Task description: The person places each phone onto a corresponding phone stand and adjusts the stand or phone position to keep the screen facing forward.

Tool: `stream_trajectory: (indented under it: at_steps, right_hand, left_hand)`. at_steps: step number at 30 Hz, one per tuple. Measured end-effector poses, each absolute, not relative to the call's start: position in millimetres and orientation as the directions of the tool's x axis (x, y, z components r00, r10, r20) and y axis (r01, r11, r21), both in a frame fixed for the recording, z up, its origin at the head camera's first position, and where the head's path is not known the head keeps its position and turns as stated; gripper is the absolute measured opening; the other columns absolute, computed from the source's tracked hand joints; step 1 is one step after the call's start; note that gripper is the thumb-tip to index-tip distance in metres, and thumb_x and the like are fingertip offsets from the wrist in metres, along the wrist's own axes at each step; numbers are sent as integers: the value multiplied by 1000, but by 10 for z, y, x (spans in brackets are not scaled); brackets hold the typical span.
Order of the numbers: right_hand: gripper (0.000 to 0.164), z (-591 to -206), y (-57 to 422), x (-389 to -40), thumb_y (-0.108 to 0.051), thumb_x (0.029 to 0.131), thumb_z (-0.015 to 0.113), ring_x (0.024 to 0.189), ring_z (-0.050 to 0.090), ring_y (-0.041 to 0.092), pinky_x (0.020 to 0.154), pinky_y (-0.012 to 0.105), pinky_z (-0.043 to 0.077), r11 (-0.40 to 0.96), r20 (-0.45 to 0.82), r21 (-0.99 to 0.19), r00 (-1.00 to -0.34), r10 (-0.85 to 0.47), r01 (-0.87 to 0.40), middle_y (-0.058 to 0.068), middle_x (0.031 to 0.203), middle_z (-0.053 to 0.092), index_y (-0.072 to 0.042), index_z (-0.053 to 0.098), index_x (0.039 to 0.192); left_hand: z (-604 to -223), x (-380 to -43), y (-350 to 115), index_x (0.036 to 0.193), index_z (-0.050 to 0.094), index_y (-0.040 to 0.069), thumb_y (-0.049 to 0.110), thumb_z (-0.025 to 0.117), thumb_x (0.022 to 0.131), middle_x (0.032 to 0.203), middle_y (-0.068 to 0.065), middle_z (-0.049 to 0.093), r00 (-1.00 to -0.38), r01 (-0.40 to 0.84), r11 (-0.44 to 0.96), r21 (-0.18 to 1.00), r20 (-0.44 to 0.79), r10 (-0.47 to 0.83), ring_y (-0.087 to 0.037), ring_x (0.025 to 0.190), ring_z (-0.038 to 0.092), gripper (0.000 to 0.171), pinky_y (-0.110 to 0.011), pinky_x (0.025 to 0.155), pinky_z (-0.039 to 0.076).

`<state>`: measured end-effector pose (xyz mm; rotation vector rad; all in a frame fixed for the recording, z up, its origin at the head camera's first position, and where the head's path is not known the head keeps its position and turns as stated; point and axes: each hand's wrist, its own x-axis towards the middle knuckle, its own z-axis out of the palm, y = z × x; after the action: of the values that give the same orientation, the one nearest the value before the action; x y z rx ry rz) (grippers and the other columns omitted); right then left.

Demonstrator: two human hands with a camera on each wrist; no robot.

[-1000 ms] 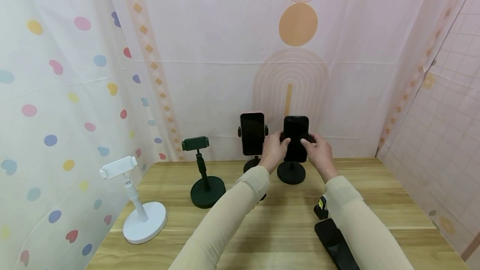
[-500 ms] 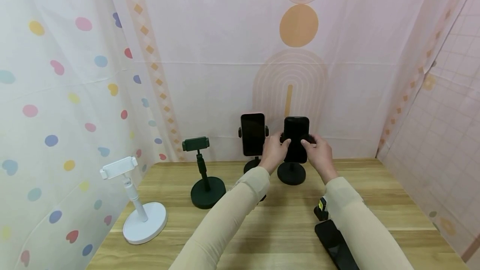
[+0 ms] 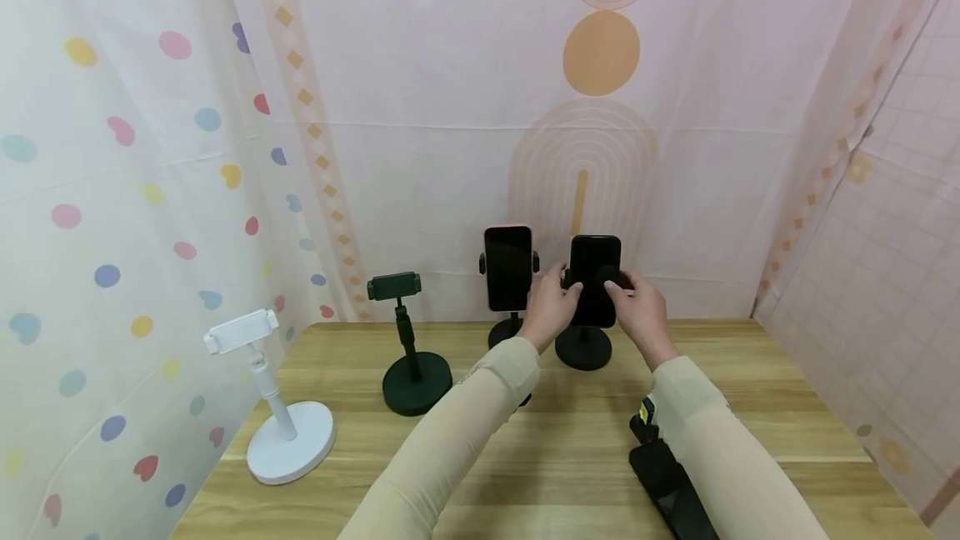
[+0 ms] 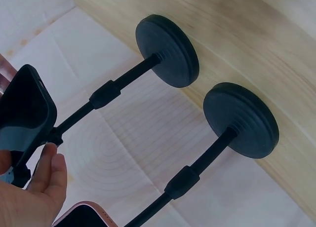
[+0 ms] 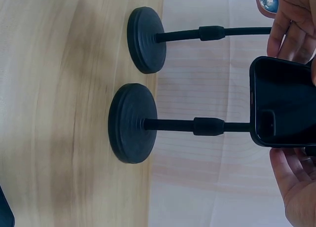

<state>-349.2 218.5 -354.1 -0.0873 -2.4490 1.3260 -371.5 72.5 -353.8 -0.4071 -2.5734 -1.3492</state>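
Note:
A black smartphone (image 3: 595, 261) stands upright in the clamp of a black phone stand with a round base (image 3: 583, 350). My left hand (image 3: 549, 309) grips the phone and clamp from the left side, thumb at the front edge and fingers behind. On the opposite side my right hand (image 3: 643, 315) holds it the same way, its thumb on the screen's edge. The right wrist view shows the phone (image 5: 284, 101) between both hands, above the stand's pole (image 5: 170, 125). Just left of it, a second smartphone with a pink edge (image 3: 508, 269) sits in another black stand (image 4: 241, 119).
A dark green phone stand (image 3: 416, 383) and a white one (image 3: 291, 444) stand at the left with nothing in their clamps. Another black phone (image 3: 675, 490) lies by my right sleeve, beside a small black object with a yellow patch (image 3: 643, 419). A patterned curtain (image 3: 420, 148) hangs behind the table.
The head view has shifted very slightly. Both hands keep their hold on the phone at the stand, with only a small movement of the thumbs.

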Motion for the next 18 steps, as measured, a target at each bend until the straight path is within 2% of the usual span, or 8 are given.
stream_trajectory:
  at_steps: [7,11,18]
  right_hand:
    - [49,-3568,2204,-3437,-22,100,49,119,50,40,94,55,48,565,258,-819,-944,207,-100,28,136,51,4,43,141]
    - [52,-3601,2222,-3384,-24,101,47,120,49,39,94,55,48,574,252,-813,-948,194,-99,28,138,49,3,37,144]
    - [48,-3628,2186,-3310,-17,98,51,113,56,37,88,53,52,604,334,-778,-927,170,-169,27,128,58,2,43,142]
  left_hand:
    - [-3582,-3691,688,143,43,10,27,55,97,122,-12,64,-940,339,549,764,302,161,-18,100,64,50,-42,85,55]
    - [-3593,-3647,673,143,43,13,28,55,97,122,-11,64,-940,340,544,767,293,175,-17,102,63,50,-43,86,55]
    - [-3579,-3550,624,145,41,14,29,55,97,126,-11,63,-939,342,557,757,295,175,-18,100,64,52,-44,86,55]
